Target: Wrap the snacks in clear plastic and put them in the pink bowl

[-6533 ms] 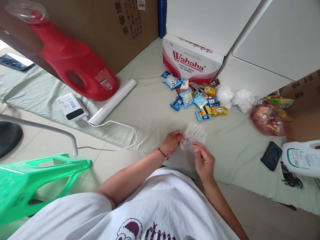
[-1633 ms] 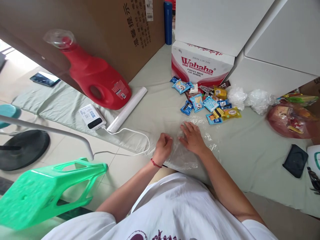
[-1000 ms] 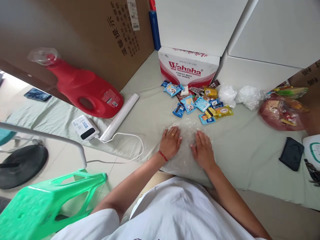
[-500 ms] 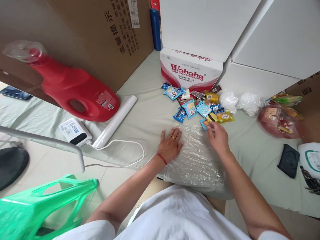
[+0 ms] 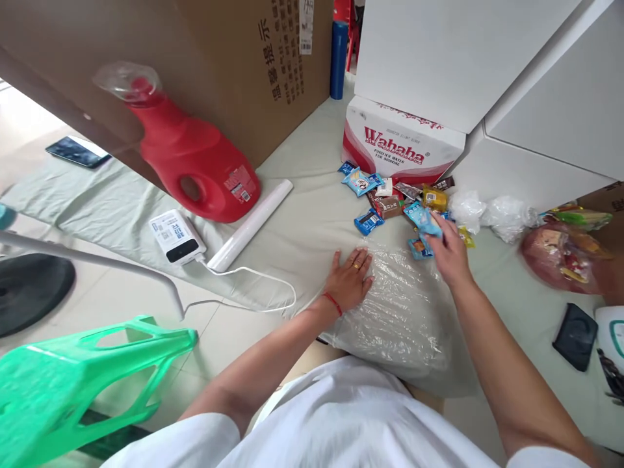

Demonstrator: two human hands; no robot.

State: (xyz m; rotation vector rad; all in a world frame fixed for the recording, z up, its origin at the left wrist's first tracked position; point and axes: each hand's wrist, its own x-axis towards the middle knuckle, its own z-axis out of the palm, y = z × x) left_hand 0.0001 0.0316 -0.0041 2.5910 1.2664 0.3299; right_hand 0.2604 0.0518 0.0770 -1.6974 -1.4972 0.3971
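One clear plastic bag (image 5: pixel 404 315) lies on the sheet (image 5: pixel 316 214), its left edge under my spread left hand (image 5: pixel 348 283). My right hand (image 5: pixel 451 255) pinches a light-blue snack packet (image 5: pixel 428 224) over the other small packets (image 5: pixel 369 221), heaped in front of the white-and-red carton (image 5: pixel 397 151).

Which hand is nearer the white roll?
Left. The left hand rests on clear plastic, right of the white roll; the right hand, holding a blue packet, is farther right.
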